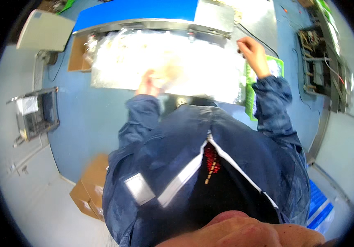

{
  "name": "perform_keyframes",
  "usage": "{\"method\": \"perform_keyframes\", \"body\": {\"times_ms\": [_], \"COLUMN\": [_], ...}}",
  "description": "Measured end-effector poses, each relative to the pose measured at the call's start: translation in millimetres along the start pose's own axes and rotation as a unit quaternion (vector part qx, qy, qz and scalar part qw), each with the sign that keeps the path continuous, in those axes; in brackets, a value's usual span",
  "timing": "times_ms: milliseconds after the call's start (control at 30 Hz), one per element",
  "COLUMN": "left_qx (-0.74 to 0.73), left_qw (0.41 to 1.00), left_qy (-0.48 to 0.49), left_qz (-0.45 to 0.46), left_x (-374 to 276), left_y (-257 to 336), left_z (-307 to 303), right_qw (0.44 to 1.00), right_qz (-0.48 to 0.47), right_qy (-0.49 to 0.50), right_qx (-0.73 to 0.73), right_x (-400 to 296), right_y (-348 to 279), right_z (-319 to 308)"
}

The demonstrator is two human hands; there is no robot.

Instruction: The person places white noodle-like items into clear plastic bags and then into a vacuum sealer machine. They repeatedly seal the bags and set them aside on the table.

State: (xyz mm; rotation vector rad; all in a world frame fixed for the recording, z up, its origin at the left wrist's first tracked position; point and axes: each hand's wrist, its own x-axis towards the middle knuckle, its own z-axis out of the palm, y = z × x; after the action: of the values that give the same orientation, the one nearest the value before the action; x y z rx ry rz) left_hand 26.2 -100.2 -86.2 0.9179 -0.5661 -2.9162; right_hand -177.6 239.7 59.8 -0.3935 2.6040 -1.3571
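My left hand (149, 84) is over the near left part of a brightly lit worktable (103, 81). Glare washes out its fingers, so whether it holds anything is hidden. My right hand (252, 54) is raised at the table's right side, above the far end of a green plastic basket (250, 103). Its thumb and fingers are curled towards each other, with a small dark spot by the fingertips that I cannot make out. Clear plastic bags or film (103, 41) lie at the table's left end. Much of the tabletop is overexposed.
A blue conveyor belt (136, 11) with a metal frame runs along the table's far side. An open cardboard box (78, 54) stands at its left. A black cable (258, 38) runs past my right hand. More cardboard boxes (87, 191) are behind me on the left.
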Motion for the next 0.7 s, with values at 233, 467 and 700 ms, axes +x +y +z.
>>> {"method": "perform_keyframes", "body": {"times_ms": [233,467,700], "left_qx": [0.245,0.429,0.527], "left_qw": [0.927,0.759,0.539], "left_qy": [0.158,0.389,0.477], "left_qz": [0.236,0.298,0.451], "left_x": [54.9,84.5,79.3], "left_y": [129.1,121.9,63.9], "left_z": [-10.9,-13.1,21.2], "right_qw": [0.889,0.900,0.972], "right_qz": [0.047,0.065,0.129], "right_qy": [-0.163,-0.119,-0.101], "right_qx": [-0.425,-0.415,-0.169], "right_x": [31.4,49.3,28.6], "right_y": [144.1,176.7,144.2], "right_z": [64.9,61.2,6.0]}}
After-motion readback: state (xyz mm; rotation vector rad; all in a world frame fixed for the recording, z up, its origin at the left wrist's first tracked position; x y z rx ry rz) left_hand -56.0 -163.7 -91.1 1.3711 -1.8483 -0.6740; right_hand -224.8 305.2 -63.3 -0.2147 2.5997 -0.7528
